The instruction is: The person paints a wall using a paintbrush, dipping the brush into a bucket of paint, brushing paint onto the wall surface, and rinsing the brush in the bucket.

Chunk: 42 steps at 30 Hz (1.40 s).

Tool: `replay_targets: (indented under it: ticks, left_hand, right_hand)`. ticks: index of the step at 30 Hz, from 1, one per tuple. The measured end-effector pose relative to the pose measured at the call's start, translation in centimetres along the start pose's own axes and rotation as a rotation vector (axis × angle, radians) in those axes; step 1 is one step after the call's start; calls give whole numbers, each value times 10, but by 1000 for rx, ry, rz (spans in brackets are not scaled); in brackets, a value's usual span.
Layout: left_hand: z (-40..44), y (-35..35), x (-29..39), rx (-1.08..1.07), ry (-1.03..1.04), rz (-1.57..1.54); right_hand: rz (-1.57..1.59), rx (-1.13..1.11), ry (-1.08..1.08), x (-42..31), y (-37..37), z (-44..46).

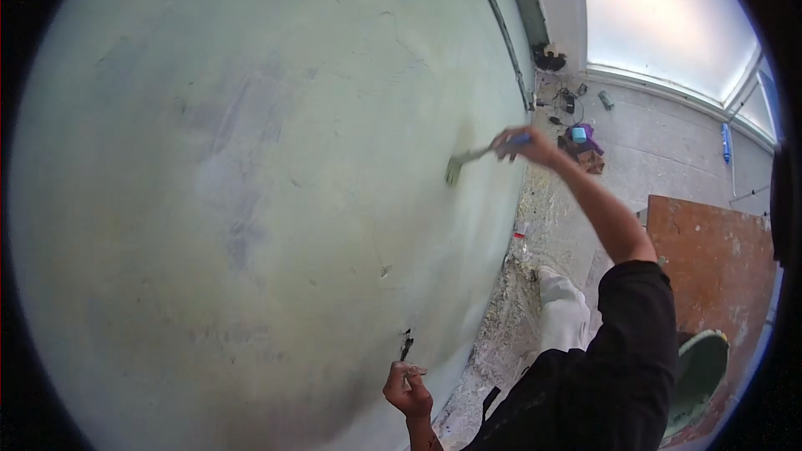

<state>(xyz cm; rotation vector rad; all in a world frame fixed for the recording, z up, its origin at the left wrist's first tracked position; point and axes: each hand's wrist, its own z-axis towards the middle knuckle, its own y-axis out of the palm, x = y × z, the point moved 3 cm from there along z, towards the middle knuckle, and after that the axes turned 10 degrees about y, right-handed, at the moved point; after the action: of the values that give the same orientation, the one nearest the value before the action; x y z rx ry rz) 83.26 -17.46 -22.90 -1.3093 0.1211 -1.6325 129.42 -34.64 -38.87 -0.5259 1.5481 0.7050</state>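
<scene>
A large pale green wall [334, 200] with scuffs and fine cracks takes up most of the view. My right hand [525, 146] is closed round the blue handle of a paintbrush [472, 156]. The brush's bristles point down to the left at the wall; whether they touch it I cannot tell. Low in the view, my left hand [409, 392] is raised close to the wall with its fingers pinched. A small pale piece shows at the fingertips, too unclear to name. Just above those fingers is a narrow dark mark [407, 344], perhaps a hole.
Debris and dust [501, 326] line the wall's foot. Cables and a purple cloth [593, 140] lie on the floor near a bright window [660, 17]. At right are a stained brown board [710, 259] and a green-smeared bucket [697, 376].
</scene>
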Motion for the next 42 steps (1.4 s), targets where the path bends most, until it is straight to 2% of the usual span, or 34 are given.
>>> replay_targets:
  ticks: [3, 5, 6, 8, 11, 14, 15, 16, 18, 20, 21, 23, 24, 26, 30, 32, 38, 42]
  left_hand:
    - [10, 15, 4, 70, -108, -18]
    - [16, 24, 5, 63, -53, -68]
    - [17, 25, 6, 60, -54, -69]
    - [18, 27, 9, 28, -35, -85]
    - [13, 18, 12, -25, 52, -108]
    - [-3, -1, 13, 22, 111, -103]
    - [-12, -10, 13, 39, 118, -104]
    - [-21, -20, 13, 87, 110, -115]
    - [-42, -39, 12, 157, 112, -148]
    - [-68, -61, 9, 215, 84, -141]
    - [-81, -70, 9, 229, 84, -158]
    - [-111, -87, 6, 310, -11, -199]
    - [-124, -94, 6, 321, 13, -186]
    - [-144, -103, 6, 324, -22, -218]
    - [-166, -119, 12, 269, 1, -234]
    - [-172, -125, 7, 285, 59, -244]
    - [-151, -121, 13, 227, 24, -281]
    - [-120, -102, 12, 120, 35, -284]
  right_hand:
    - [-34, 54, 12, -19, -56, 30]
    - [-51, 196, -21, -32, -84, 36]
    - [-52, 198, -19, -31, -92, 42]
    - [-15, 584, -157, -27, -112, 46]
    - [48, 694, -226, 0, -95, 44]
    - [-12, 593, -225, 24, -19, 18]
    - [93, 578, -203, 38, 9, 6]
    - [6, 597, -160, 37, 41, -19]
    - [76, 518, -81, 52, 103, -64]
    - [134, 356, -50, 54, 170, -117]
    - [215, 300, 38, 51, 202, -142]
    - [169, 177, 154, 36, 258, -191]
    - [120, 126, 191, 32, 281, -210]
    - [31, 57, 125, 21, 311, -241]
    - [44, 113, 189, 12, 327, -272]
    - [226, 171, 186, 11, 322, -282]
    - [625, 404, 236, -9, 280, -302]
    - [757, 508, 228, -2, 253, -292]
